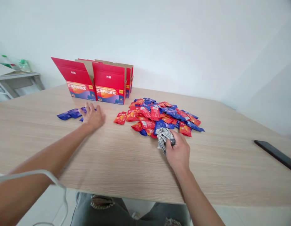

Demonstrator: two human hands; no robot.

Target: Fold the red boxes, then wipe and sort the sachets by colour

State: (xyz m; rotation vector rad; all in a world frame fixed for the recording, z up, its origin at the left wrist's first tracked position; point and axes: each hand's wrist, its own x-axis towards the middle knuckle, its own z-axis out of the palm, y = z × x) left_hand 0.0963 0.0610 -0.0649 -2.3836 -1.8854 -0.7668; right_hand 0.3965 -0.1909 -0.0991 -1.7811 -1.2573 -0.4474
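A heap of red and blue sachets [159, 116] lies in the middle of the wooden table [126, 163]. My right hand [178, 152] is closed on a crumpled grey-and-white cloth [163, 137] at the heap's near edge. My left hand [92, 116] rests flat with fingers spread on the table, its fingertips touching a small row of blue sachets [71, 113]. Behind the left hand stand open red cartons [98, 82] with their flaps up.
A black phone [276, 154] lies flat near the table's right edge. A grey shelf unit [15, 82] with bottles on top stands at the far left by the white wall. A white cable [53, 182] hangs by my left arm.
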